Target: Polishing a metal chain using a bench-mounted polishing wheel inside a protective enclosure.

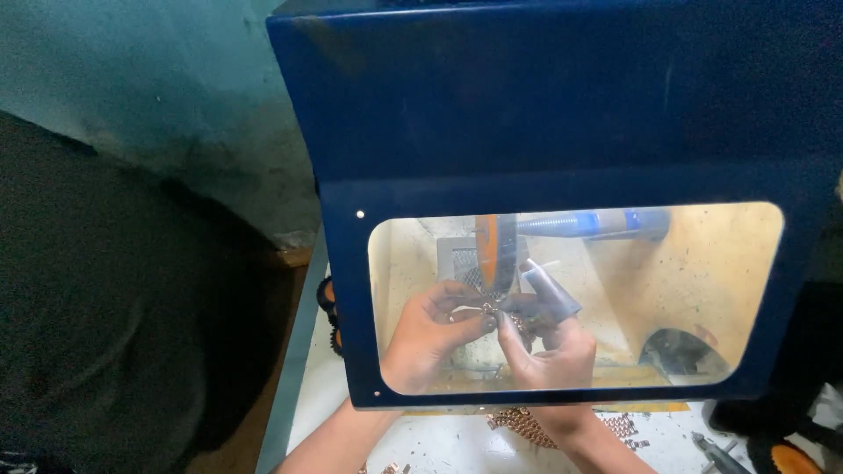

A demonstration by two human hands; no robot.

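Note:
Through the clear window of a dark blue machine hood (562, 105) I see both my hands inside a lit chamber. My left hand (430, 338) and my right hand (549, 347) pinch a small metal chain piece (492, 309) between their fingertips. They hold it just under an orange polishing wheel (493, 250) on a blue-grey spindle (597, 224). A grey finger guard (549, 285) covers one finger of my right hand. Whether the piece touches the wheel is unclear.
A dark round suction opening (685, 355) sits at the chamber's lower right. Copper-coloured chain pieces (527, 426) lie on the white bench (439, 443) below the hood. A tool (720, 452) lies at the lower right. A dark mass (114, 307) fills the left.

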